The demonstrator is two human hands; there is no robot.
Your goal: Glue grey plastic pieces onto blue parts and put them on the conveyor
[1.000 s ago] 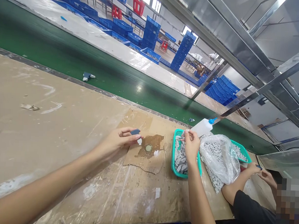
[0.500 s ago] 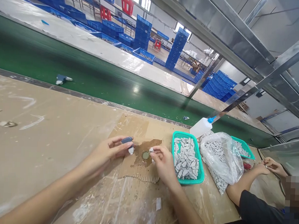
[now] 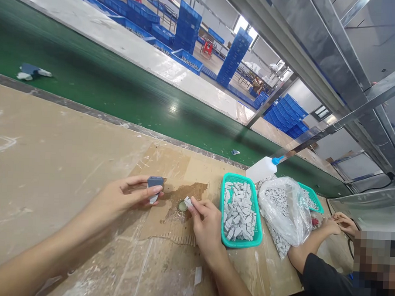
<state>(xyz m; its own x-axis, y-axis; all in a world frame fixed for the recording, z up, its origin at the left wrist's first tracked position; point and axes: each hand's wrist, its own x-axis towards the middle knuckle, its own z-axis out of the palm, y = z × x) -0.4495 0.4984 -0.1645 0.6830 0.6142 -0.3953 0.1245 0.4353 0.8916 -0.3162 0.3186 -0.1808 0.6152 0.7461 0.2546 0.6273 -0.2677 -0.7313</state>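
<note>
My left hand (image 3: pixel 135 192) pinches a dark blue-grey block with a white part (image 3: pixel 155 182) between thumb and fingers, above the cardboard. In my right hand (image 3: pixel 207 225) is a small light-grey piece (image 3: pixel 188 202), held at the fingertips. Just under that piece lies a small round cap (image 3: pixel 182 206) with a pale liquid-looking middle, partly covered by the piece. The cap rests on a stained cardboard sheet (image 3: pixel 167 228). To the right of my right hand stands a green basket (image 3: pixel 223 210) full of similar light-grey pieces.
A white bottle with a blue tip (image 3: pixel 262 169) stands behind the basket. Right of it lies a clear plastic bag of pieces (image 3: pixel 286 208), near a co-worker's hands (image 3: pixel 340 224). A green conveyor belt (image 3: pixel 137 104) carries a blue-and-white part (image 3: pixel 33 72).
My right hand has brought the light-grey piece leftward to the cap. My left hand has turned the dark block more upright. The whole view has shifted, and the belt part appears farther left.
</note>
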